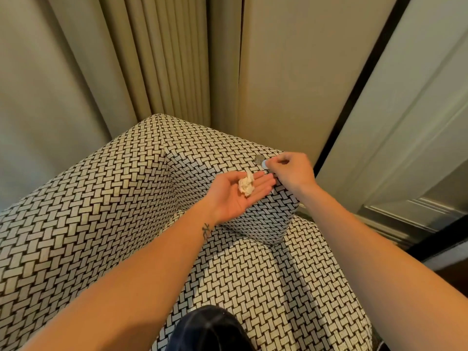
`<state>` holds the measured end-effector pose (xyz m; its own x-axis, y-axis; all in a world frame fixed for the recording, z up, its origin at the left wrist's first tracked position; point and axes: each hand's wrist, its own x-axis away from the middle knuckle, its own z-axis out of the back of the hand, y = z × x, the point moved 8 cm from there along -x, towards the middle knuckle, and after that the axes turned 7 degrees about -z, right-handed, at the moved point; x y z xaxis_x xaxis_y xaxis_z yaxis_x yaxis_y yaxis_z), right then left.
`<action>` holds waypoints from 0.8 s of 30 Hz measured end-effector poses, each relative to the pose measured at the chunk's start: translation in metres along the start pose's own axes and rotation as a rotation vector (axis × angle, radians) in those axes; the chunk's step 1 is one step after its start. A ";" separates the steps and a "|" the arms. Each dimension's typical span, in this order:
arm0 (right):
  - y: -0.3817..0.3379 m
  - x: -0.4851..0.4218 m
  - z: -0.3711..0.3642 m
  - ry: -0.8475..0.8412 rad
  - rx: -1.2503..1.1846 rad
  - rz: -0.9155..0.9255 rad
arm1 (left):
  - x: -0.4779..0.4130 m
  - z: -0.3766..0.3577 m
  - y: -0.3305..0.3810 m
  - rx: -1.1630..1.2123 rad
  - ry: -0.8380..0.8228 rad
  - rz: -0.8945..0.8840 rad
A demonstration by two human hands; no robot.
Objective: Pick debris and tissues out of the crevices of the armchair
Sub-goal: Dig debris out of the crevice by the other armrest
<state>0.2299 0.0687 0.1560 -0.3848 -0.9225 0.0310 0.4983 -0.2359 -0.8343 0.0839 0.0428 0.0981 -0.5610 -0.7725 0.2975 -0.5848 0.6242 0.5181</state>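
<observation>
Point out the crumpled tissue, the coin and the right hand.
crumpled tissue [246,184]: head view, middle of the wad on the open left palm.
coin [258,158]: head view, its flat face on the armrest.
right hand [291,171]: head view, back of the hand.

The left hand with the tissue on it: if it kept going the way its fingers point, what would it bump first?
Probably the right hand. The left hand, tissue on its palm, points there.

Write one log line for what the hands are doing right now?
left hand: open, tissue on palm | right hand: pinching small white bit | coin on armchair arm
</observation>
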 end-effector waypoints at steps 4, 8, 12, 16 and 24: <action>0.002 -0.004 0.001 0.091 0.100 -0.038 | 0.001 -0.001 -0.001 -0.009 0.013 -0.001; -0.001 0.005 0.000 0.088 0.082 -0.007 | 0.005 -0.002 -0.003 -0.002 0.040 -0.011; -0.009 0.029 -0.002 0.022 -0.016 0.076 | 0.013 -0.001 -0.006 0.005 0.066 -0.023; -0.018 0.065 -0.014 -0.075 0.019 0.154 | 0.035 -0.001 -0.012 0.070 0.053 -0.033; -0.024 0.131 -0.071 -0.300 0.078 0.163 | 0.107 0.041 -0.010 0.150 0.056 -0.063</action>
<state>0.1131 -0.0247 0.1409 -0.0555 -0.9960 0.0706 0.5971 -0.0898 -0.7972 0.0056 -0.0407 0.0915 -0.4889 -0.8136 0.3147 -0.7010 0.5812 0.4133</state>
